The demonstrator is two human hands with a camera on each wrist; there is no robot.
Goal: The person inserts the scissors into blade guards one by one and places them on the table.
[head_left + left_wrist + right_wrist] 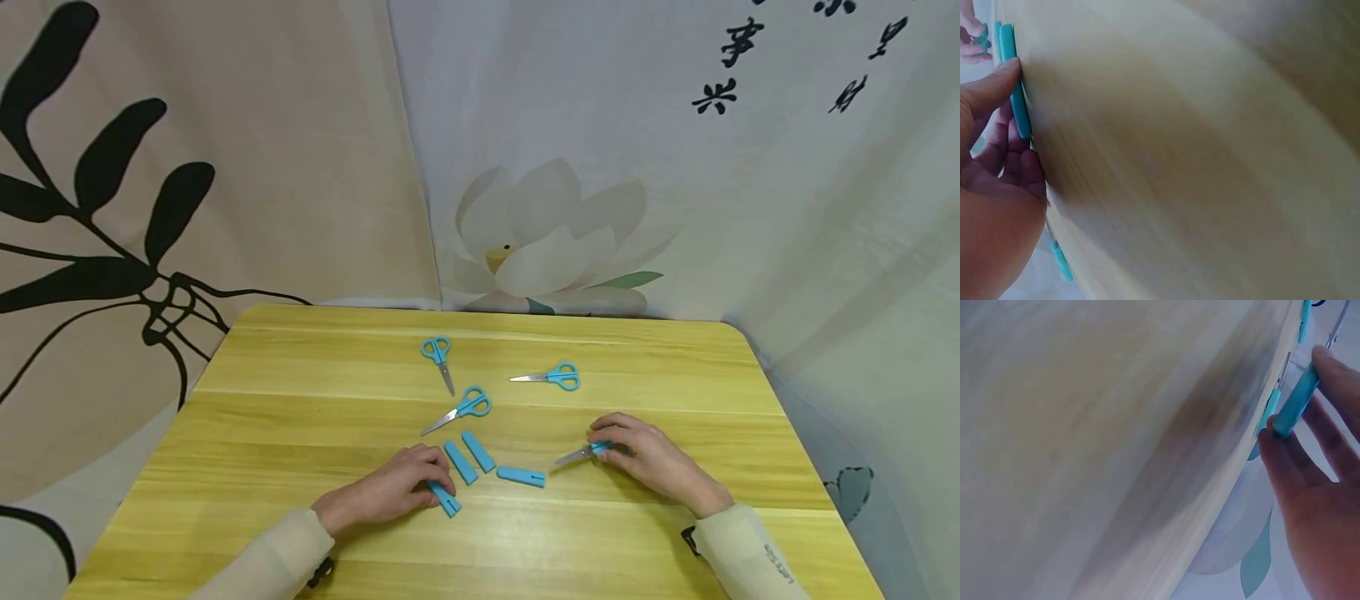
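A person sits at work over a wood-grain table (300, 367), the left hand (411, 483) pinching a slotted blue cover (446, 500) between thumb and fingers, the right hand (645, 454) gripping a small pair of scissors (576, 455) by its blue handles. The blades look closed, their tip pointing leftward and ending near the notched end of a loose cover (521, 477) that lies between the two hands. Just beyond the left hand, two more covers, one nearer (461, 463) and one farther (478, 451), lie slanted side by side. Farther back rest three other scissors: one in the middle (463, 409), one behind it (441, 360) and one to the right (555, 377). In the right-wrist view the thumb and fingertips hold only the handles, which seems the sound choice, since it leaves the point free of skin. The notched end of the left hand's cover sticks out past the fingers, a grip that should serve well so long as no fingertip strays across the slot. Careful work here likely calls for shut blades, slow wrists and the tip aimed along the cover's length; whether that cover touches the wood is hard to tell.
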